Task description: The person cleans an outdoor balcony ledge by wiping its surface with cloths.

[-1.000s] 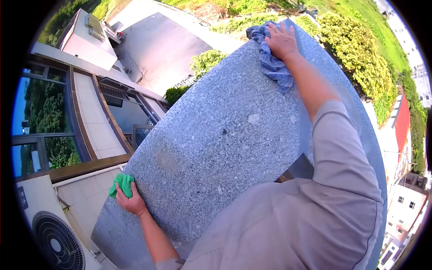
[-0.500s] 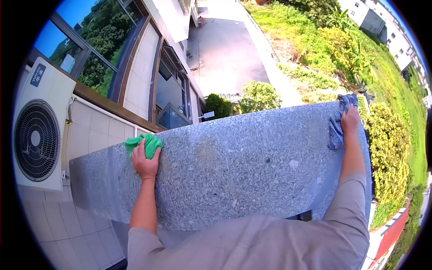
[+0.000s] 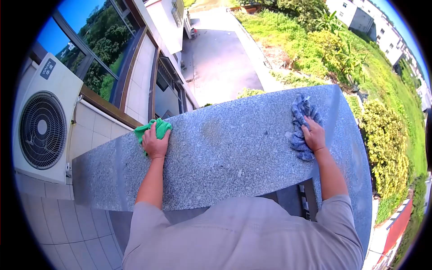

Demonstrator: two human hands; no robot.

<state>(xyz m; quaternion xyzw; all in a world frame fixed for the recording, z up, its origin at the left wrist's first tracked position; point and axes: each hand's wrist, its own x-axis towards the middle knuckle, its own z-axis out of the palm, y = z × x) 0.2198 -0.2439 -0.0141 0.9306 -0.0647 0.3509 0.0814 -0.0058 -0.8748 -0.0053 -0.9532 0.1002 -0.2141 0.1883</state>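
Observation:
A bunched green cloth (image 3: 155, 128) lies under my left hand (image 3: 155, 146), whose fingers press it against the far left part of the speckled grey granite slab (image 3: 225, 148). Over on the right, my right hand (image 3: 315, 136) grips a crumpled blue-grey patterned cloth (image 3: 300, 126) that rests flat on the stone. Parts of both cloths are covered by the fingers. A brownish stain (image 3: 211, 130) marks the granite between the two hands.
An air-conditioner unit (image 3: 42, 123) hangs on the tiled wall at the left, below windows (image 3: 96, 54). Past the slab's far edge lies a concrete yard (image 3: 220, 58) well below. Yellow-green bushes (image 3: 384, 148) and grass stand to the right.
My right hand has drawn the blue-grey cloth leftward and nearer from the slab's far right corner. My left hand stays on the green cloth near the far left edge. The view has shifted.

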